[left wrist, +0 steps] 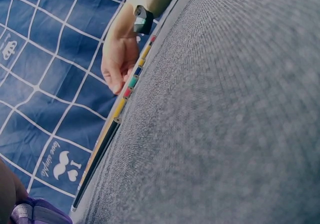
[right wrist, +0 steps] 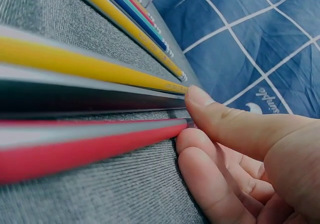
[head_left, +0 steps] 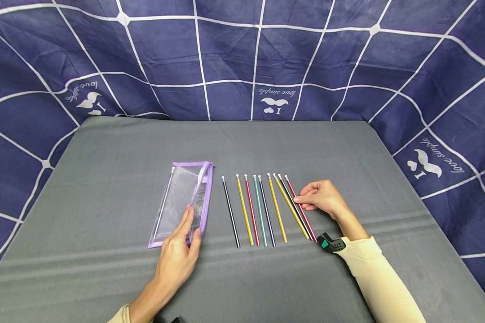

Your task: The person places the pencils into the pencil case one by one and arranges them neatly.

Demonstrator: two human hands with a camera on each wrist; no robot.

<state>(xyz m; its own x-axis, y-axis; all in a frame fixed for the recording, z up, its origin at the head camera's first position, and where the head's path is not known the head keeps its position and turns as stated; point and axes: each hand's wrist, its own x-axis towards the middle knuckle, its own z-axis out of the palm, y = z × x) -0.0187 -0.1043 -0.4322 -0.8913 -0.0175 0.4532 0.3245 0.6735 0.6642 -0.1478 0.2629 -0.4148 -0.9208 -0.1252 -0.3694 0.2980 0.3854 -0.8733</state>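
Observation:
My left hand rests on the clear mesh zip pouch with purple edging, fingers extended over its lower right side. A pencil lies along the pouch's left side, seen through the mesh. My right hand pinches the rightmost red pencil between thumb and fingers. In the right wrist view, the thumb's tip also overlaps a black pencil and a yellow pencil lying close beside the red one. These three pencils slant together at the row's right end.
Left of that group, more pencils lie in a spaced row: a black pencil, a red pencil, a green pencil and several others, their eraser ends pointing away. The grey table borders a blue checked cloth at the back and sides.

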